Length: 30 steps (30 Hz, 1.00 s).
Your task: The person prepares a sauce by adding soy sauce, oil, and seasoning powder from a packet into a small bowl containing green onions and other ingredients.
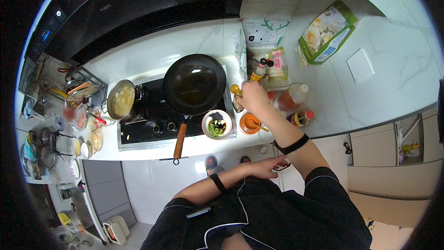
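My right hand (256, 98) is at the counter right of the stove. Its fingers are closed around the top of a small seasoning bottle (238, 106) with a gold flip cap (235, 89). Just below stands a jar of orange-red sauce (248, 124) with a spoon (259, 127) in it. A white bowl (204, 130) on the stove's right edge holds dark sauce, chopped greens, pale minced bits and a dark heap. My left hand (265, 167) is low in front of my body, beside a thin dark-rimmed thing (283, 167); whether it grips this is unclear.
A black wok (194, 85) with a wooden handle (179, 141) sits on the stove. Left of it, a pot (121, 100) holds pale food in liquid. Sauce bottles (293, 95) and a seasoning basket (275, 85) stand right. A green bag (327, 33) is behind them; glass bowls (94, 141) stand left.
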Each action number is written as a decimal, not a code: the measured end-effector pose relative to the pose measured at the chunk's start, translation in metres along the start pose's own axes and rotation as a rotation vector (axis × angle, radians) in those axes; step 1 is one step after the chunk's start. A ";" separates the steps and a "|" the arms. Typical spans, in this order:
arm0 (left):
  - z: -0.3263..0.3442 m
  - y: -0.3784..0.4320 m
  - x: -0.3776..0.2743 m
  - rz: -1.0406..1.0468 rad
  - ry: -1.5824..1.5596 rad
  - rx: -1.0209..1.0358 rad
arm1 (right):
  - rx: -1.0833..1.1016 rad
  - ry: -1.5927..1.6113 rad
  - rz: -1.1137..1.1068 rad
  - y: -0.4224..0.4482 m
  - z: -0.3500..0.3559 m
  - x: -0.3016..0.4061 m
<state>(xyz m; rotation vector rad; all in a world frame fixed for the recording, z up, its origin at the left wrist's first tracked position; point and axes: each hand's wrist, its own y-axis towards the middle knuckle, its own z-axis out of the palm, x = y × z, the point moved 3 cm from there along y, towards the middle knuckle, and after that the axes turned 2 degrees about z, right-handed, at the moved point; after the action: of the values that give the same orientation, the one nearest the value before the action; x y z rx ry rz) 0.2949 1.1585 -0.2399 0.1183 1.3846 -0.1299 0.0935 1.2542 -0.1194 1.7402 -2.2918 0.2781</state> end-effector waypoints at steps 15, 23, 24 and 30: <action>-0.009 -0.012 -0.040 -0.079 0.033 0.028 | 0.143 -0.043 0.095 0.032 0.058 -0.022; -0.011 -0.011 -0.031 0.061 0.025 0.081 | -0.178 0.037 0.106 0.027 -0.051 -0.045; -0.012 -0.010 -0.051 -0.013 0.004 0.106 | -0.269 0.023 0.181 0.040 -0.057 -0.073; -0.021 0.006 -0.032 0.079 -0.155 0.160 | 0.279 -0.319 0.300 0.130 -0.007 -0.246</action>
<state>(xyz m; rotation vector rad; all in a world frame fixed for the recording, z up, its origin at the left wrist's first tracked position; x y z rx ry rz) 0.2701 1.1679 -0.2121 0.2899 1.2120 -0.1801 0.0319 1.5167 -0.1893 1.6549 -2.8719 0.4203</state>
